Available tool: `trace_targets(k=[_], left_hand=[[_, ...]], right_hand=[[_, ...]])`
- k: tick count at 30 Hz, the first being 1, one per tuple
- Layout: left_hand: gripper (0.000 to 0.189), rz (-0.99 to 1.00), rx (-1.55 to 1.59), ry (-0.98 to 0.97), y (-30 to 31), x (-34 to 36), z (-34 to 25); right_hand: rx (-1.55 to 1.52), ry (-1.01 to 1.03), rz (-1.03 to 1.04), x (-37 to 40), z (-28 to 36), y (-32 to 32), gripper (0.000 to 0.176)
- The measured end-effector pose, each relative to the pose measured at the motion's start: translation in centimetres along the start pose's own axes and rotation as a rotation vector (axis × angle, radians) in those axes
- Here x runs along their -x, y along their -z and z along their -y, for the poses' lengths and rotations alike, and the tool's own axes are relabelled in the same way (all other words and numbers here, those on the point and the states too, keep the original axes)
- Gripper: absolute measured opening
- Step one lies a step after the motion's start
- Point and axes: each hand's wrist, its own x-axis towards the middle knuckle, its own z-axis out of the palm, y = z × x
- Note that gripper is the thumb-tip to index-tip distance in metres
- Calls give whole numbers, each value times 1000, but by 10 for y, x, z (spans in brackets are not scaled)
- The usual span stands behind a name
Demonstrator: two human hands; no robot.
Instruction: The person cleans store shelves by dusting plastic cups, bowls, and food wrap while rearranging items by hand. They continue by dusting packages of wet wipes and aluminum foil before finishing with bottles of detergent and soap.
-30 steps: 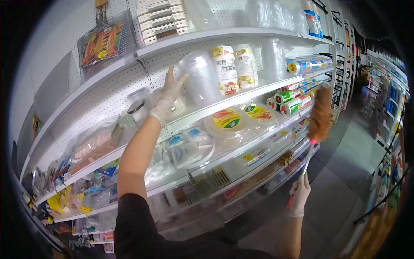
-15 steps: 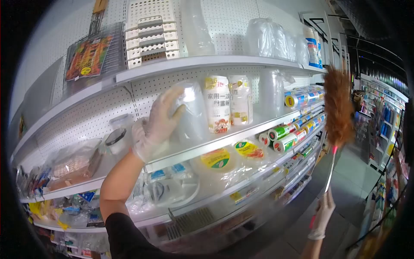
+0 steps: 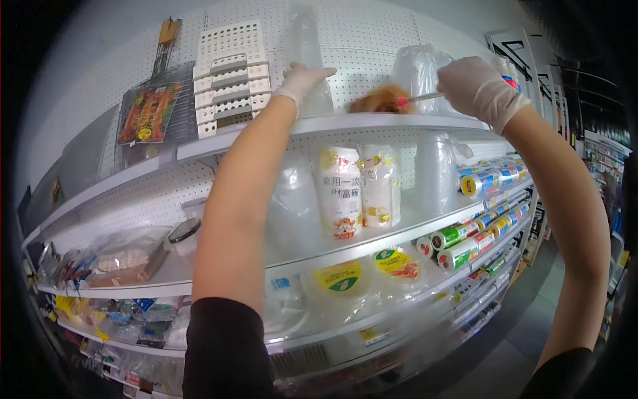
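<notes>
My left hand, in a thin translucent glove, is raised to the top shelf. Its fingers are stretched out against a tall stack of clear plastic cups; whether they press on it is hard to tell. My right hand, gloved too, is closed around the handle of a feather duster. The duster's brown feathers lie on the top shelf, between that stack and a bagged clear stack. The handle runs in front of the bagged stack.
Below are more clear stacks, printed white packs and film rolls. White perforated racks and a grill mesh pack stand at upper left. An aisle floor runs along the right.
My left hand has gone up from the middle-shelf stack to the top-shelf one. My right hand has brought the duster from the aisle up and left onto the top shelf.
</notes>
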Motion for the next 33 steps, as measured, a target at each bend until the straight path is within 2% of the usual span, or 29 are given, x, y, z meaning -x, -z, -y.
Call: trace_targets(k=[2,3,6,9,12,13,15,16,18,19,21,24,26,27,28,31,33], left_hand=[[91,142,58,-11,-11,-28,15],[91,218,88,-12,-16,-36,25],[74,184,171,69,-14,-39,43],[68,264,122,121,6,-22,34],[69,223,229,112,11,-8,28],[69,214,257,89,12,-3,27],[69,198,312,45,11,6,27],[70,225,271,95,10,6,27],[72,283,184,185,10,3,25],[73,293,210,147,11,7,24],[75,307,257,63,15,12,23],[77,329,444,133,12,16,27],[73,183,459,74,4,15,35],[71,98,464,45,3,13,40],[75,98,367,52,4,6,45],[87,109,150,67,0,-10,44],[100,80,116,94,-4,-14,46]], right_hand=[[-179,22,-51,-12,2,4,15],[-296,47,88,-15,-1,12,16],[-360,116,68,-21,-20,-17,20],[17,19,92,-21,-24,-27,23],[-350,69,103,-16,-20,-39,24],[-536,155,82,-21,-24,-51,24],[-433,100,39,-31,-22,-60,24],[-385,69,18,-32,-23,-61,24],[-263,20,71,-49,-23,-49,25],[-197,-5,98,-53,-19,-38,26],[-304,64,74,-50,-8,-21,25],[-468,130,57,-40,-14,-25,22],[-535,188,-23,-46,-24,-56,20],[-443,119,31,-38,-21,-39,20],[-347,48,86,-24,-20,-18,20],[38,38,73,-13,-11,6,21],[-232,61,78,-8,-9,16,21]])
